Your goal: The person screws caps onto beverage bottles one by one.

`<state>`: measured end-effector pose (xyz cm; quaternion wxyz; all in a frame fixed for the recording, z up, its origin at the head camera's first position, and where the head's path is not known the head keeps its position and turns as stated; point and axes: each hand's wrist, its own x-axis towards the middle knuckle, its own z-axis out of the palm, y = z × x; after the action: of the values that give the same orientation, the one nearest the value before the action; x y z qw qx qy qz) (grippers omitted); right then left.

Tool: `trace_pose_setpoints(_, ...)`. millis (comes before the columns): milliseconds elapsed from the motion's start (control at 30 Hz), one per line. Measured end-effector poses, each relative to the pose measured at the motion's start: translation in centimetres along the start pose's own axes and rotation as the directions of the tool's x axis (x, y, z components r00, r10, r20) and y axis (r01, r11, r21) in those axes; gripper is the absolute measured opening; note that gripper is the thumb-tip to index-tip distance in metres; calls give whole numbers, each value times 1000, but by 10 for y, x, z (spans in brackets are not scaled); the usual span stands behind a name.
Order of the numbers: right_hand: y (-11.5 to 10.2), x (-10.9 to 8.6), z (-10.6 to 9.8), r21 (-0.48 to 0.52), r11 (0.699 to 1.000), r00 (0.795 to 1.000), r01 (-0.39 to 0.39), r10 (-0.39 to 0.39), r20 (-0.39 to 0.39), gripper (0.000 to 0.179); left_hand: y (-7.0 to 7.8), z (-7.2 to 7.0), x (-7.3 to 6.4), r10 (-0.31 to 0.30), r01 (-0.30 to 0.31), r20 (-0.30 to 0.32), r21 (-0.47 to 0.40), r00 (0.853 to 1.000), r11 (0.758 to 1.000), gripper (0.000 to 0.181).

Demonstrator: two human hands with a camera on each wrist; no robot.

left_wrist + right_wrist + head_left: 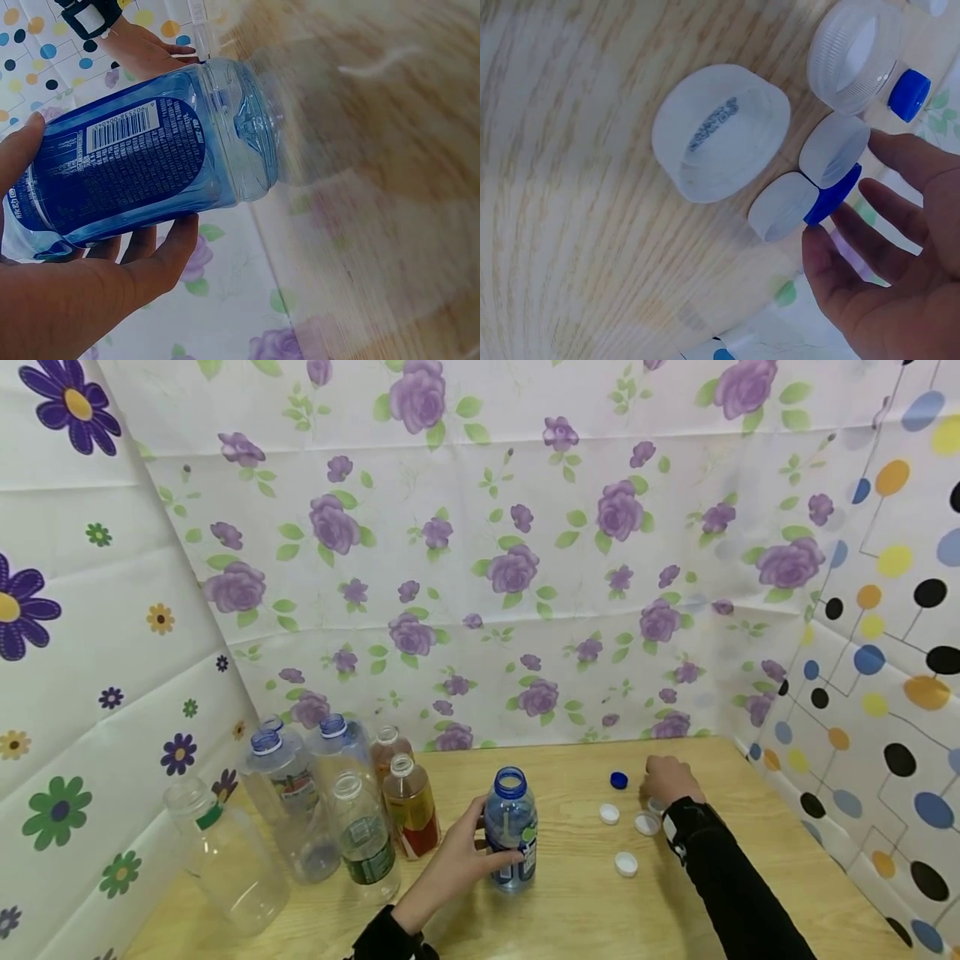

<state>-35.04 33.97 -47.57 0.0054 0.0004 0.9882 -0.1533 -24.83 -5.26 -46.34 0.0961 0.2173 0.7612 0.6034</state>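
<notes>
My left hand (468,852) grips a blue-tinted plastic bottle (512,827) that stands upright on the table, its mouth uncapped. In the left wrist view, thumb and fingers lie on opposite sides of the bottle's dark blue label (124,161). Over at the right, my right hand (671,779) is low over the table among loose caps. Its fingers are spread and slightly bent, with fingertips right at the edge of a blue cap (834,196). Two small white caps, one upper (832,150) and one lower (784,206), sit against that blue cap.
Several uncapped bottles cluster at the left, including a large clear one (232,868), a green-labelled one (367,847) and one with amber colouring (411,810). Around my right hand lie a wide white cap (720,135), a ribbed translucent cap (855,56) and another blue cap (909,96). Patterned cloth (480,610) walls the table.
</notes>
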Motion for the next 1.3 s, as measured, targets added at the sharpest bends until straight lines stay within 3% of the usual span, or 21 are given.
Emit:
trace_pose_setpoints(267, 2, -4, 2, -14, 998, 998, -69, 68, -3, 4, -2, 0, 1, 0, 0, 6, -2, 1000, 1000, 87)
trace_pose_setpoints(467, -1, -7, -1, -37, 998, 999, -50, 49, -11, 12, -1, 1, 2, 2, -2, 3, -4, 1000, 1000, 87)
trace_pose_setpoints(800, -6, -10, -5, -59, 998, 999, -27, 26, -21, 9, 1, 1, 0, -7, 7, 1, -3, 1000, 1000, 86)
trace_pose_setpoints(933, -3, -8, -4, -42, 999, 999, -2, -1, -52, 15, 2, 2, -2, -9, 9, 0, 5, 1000, 1000, 86)
trace_pose_setpoints(1033, -3, -6, -6, -44, 997, 992, 58, -62, -107, 18, 1, 3, -3, -6, 6, 0, 8, 1000, 1000, 86)
trace_pose_setpoints(1167, -10, -4, -13, -71, 991, 980, 116, -126, -154, 13, 1, 2, -3, 1, -1, -3, 15, 1000, 1000, 85)
trace_pose_setpoints(1300, -20, -5, -22, -74, 989, 978, 125, -135, -161, 13, 0, 2, -1, 12, -12, -2, 17, 1000, 1000, 86)
